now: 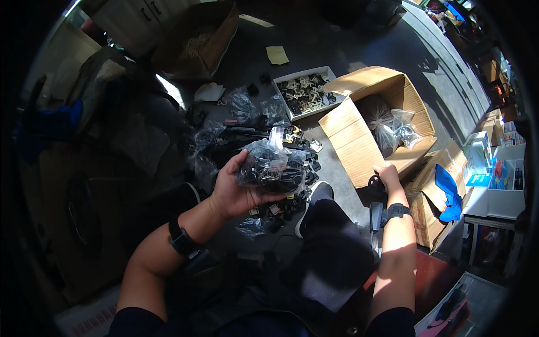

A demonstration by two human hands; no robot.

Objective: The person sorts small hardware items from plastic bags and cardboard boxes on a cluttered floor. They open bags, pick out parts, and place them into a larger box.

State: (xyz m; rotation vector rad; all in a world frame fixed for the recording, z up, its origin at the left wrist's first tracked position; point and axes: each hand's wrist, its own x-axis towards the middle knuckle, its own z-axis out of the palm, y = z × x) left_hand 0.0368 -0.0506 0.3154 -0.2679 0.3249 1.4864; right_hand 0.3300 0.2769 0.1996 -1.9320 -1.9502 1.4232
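My left hand [229, 189] holds a clear plastic bag [271, 164] packed with black parts, its palm under the bag and the thumb on its side. Below the bag, a pile of black plastic parts [309, 175] and loose clear bags lies on the floor. At the near edge of an open cardboard box [414, 153], my right hand [387, 175] grips the corner of a flap [351, 141]. A small black part with holes [374, 182] shows by its fingers, which are partly hidden. Inside the box are tied clear bags [381, 126] with dark contents.
A shallow white tray [290, 110] of small black and cream pieces stands beyond the pile. A second cardboard box [425, 219] with a blue cloth [448, 193] sits at right. Farther off are a large carton [219, 50] and yellow paper [277, 55]. My shoe [300, 227] is near the pile.
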